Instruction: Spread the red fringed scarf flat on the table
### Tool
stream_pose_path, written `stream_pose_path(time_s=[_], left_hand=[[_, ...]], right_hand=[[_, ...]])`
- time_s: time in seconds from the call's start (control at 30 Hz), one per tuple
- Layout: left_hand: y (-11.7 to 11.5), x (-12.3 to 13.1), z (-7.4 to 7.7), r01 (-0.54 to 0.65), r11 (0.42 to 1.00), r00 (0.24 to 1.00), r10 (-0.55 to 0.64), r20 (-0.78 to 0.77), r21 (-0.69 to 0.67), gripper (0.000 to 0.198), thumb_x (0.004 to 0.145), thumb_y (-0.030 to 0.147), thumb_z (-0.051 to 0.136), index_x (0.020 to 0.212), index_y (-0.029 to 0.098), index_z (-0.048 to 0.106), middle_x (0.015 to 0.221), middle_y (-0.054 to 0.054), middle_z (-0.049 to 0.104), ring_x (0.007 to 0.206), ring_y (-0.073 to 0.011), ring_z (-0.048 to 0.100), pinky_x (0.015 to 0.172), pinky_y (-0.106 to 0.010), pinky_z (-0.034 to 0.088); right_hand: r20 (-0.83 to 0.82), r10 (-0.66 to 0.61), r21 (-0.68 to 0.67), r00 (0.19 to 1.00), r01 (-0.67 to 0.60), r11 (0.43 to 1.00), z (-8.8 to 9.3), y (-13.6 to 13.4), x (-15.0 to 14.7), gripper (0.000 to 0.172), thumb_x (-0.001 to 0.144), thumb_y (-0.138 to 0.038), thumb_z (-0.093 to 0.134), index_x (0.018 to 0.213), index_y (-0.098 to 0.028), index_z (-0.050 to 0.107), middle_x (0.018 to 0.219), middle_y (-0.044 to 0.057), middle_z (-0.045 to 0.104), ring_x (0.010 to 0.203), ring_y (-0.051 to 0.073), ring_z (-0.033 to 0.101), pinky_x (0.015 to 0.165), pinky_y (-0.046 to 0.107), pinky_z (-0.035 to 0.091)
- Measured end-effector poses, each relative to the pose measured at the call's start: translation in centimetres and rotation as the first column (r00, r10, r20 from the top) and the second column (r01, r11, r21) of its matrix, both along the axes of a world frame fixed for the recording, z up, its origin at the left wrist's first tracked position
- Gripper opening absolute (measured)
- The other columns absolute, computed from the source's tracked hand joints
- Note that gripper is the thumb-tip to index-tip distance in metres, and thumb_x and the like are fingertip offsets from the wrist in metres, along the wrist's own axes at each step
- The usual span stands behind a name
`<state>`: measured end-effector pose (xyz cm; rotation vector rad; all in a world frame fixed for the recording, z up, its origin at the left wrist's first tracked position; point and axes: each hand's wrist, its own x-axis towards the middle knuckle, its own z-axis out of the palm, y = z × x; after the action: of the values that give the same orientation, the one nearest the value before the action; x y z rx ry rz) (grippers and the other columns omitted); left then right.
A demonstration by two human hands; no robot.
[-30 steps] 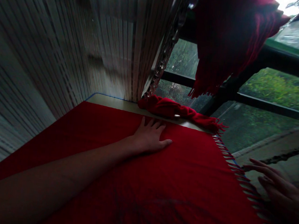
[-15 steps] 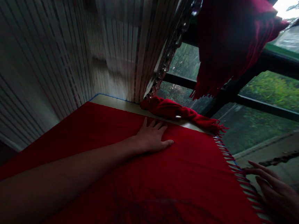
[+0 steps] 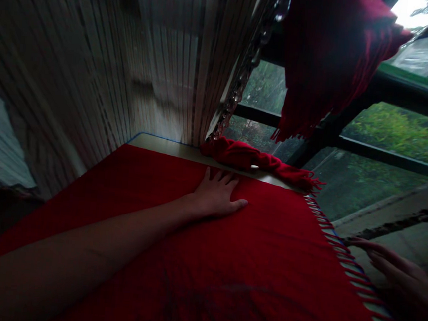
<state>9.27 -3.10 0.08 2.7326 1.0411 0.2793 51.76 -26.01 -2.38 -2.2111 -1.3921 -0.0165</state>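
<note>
The left hand (image 3: 216,198) lies flat on the red cloth (image 3: 256,274) near its far edge, fingers spread open. The right hand (image 3: 401,282), fingers loosely extended, touches its fringe (image 3: 336,241).

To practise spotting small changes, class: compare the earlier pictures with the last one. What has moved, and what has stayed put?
The right hand slid slightly lower and toward the picture's right edge, along the fringe of the red cloth, fingers open, holding nothing. The left hand stayed flat on the cloth. The bunched red scarf by the window did not move.
</note>
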Motion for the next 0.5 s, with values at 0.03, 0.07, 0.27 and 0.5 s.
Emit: stream_pose_path(time_s=[0.03,0.07,0.27,0.5], left_hand=[[0.0,0.0,0.1,0.0,1.0,1.0,0.0,-0.001,-0.003,0.086,0.097,0.076,0.033,0.162,0.019,0.037,0.173,-0.012,0.028,0.159,-0.0374,0.02,0.126,-0.07,0.007],[-0.1,0.0,0.1,0.0,1.0,1.0,0.0,-0.003,-0.003,0.086,0.097,0.076,0.033,0.162,0.019,0.037,0.173,-0.012,0.028,0.159,-0.0372,0.02,0.126,-0.07,0.006],[-0.1,0.0,0.2,-0.006,1.0,1.0,0.006,-0.013,0.0,0.087,0.098,0.075,0.032,0.163,0.018,0.036,0.173,-0.012,0.027,0.159,-0.0371,0.021,0.127,-0.069,0.004],[0.0,0.0,-0.1,-0.007,1.0,1.0,0.007,0.006,0.0,0.085,0.097,0.077,0.033,0.162,0.022,0.038,0.173,-0.011,0.028,0.159,-0.0363,0.02,0.127,-0.068,0.005]], right_hand=[[-0.064,0.008,-0.022,0.998,-0.009,1.0,0.5,0.2,-0.3,0.042,0.083,-0.062,0.049,0.102,-0.039,0.08,0.122,0.009,0.079,0.123,0.035,0.069,0.105,0.048,0.054],[-0.118,0.028,-0.036,0.993,-0.032,0.999,0.9,0.5,-0.7,0.046,0.084,-0.064,0.05,0.112,-0.04,0.077,0.132,0.008,0.075,0.132,0.035,0.063,0.113,0.049,0.047],[-0.167,0.174,-0.044,0.97,-0.184,0.982,1.0,2.0,-3.3,0.059,0.088,-0.076,0.045,0.113,-0.035,0.08,0.158,0.008,0.054,0.147,0.031,0.049,0.123,0.045,0.034],[0.028,0.101,-0.057,0.995,-0.099,0.993,0.4,2.2,-2.1,0.069,0.09,-0.077,0.033,0.103,-0.029,0.082,0.145,0.016,0.065,0.139,0.036,0.057,0.119,0.05,0.043]])
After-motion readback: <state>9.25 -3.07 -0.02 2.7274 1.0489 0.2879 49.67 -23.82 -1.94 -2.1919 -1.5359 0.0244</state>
